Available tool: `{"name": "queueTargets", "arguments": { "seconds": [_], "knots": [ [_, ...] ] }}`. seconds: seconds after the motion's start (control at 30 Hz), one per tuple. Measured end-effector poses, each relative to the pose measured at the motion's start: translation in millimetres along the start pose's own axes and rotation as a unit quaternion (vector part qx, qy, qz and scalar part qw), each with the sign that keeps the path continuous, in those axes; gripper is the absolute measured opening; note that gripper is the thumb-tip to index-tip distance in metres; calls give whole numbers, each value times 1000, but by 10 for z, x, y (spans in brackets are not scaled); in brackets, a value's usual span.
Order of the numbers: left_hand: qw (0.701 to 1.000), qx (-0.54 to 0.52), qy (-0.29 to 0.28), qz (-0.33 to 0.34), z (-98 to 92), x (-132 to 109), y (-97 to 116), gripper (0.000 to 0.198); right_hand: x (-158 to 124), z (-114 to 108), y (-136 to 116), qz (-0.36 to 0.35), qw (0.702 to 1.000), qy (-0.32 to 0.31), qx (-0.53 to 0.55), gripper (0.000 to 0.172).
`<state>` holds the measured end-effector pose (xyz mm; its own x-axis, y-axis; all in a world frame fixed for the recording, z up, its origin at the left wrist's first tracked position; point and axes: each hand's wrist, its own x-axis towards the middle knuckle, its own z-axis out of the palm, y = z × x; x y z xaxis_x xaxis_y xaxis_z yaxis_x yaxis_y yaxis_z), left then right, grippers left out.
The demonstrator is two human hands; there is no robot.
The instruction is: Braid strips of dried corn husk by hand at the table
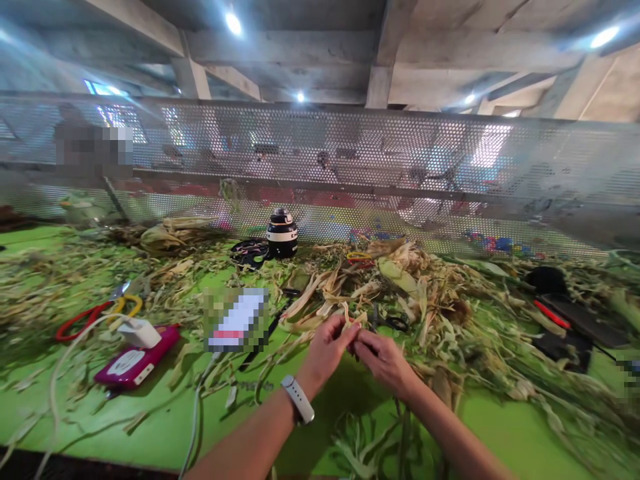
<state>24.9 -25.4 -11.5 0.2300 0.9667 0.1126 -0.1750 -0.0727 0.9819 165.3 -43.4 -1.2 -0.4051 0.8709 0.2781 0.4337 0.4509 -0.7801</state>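
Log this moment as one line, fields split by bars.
left hand: pinching husk strip | right hand: at left fingertips, grip unclear | ahead: husk pile | left of hands: phone | surface: green table

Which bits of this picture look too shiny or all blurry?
In the head view, the ceiling lights glare white; in the head view, blocky squares blur the phone; in the head view, the perforated panel looks smeared toward the right edge.
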Motion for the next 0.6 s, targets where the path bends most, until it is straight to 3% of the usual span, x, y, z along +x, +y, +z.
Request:
{"name": "queueTargets", "arguments": {
  "seconds": [0.3,0.43,0.5,0.6],
  "knots": [
    [997,-56,21,-39,12,-5,25,32,-12,98,32,-89,981,28,-168,26],
    [996,-70,12,-60,-6,7,71,41,-30,25,-2,-97,973,26,-209,26],
    [996,-55,-29,-67,-14,1,92,44,-25,-87,-15,-94,975,72,-186,28],
    [993,-23,-86,-74,-2,-29,119,43,11,-260,9,-39,972,214,-89,31]
  ]
}}
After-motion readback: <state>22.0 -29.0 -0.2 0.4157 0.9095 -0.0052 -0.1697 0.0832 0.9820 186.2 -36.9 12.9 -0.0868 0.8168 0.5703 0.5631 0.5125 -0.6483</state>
